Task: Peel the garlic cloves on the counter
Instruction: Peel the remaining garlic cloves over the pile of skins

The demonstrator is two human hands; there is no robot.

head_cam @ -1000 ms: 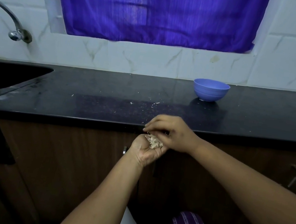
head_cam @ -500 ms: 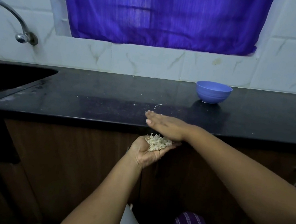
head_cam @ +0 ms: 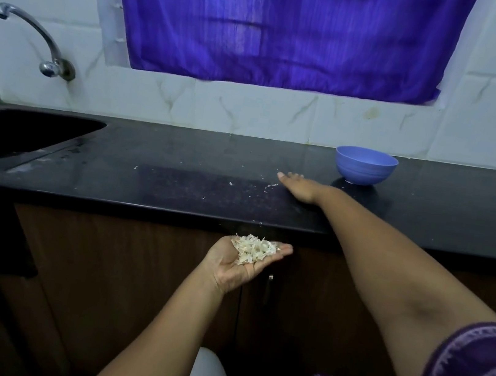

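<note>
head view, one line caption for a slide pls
Left hand cups garlic peels below the counter edge; right hand lies flat on it.

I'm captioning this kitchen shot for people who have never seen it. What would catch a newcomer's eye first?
The purple curtain over the window fills the top centre. Below the counter's front edge, the left hand lies palm up, cupping a pale heap of garlic skins. The right hand rests flat on the black counter beside scattered flecks, near a blue bowl.
</note>
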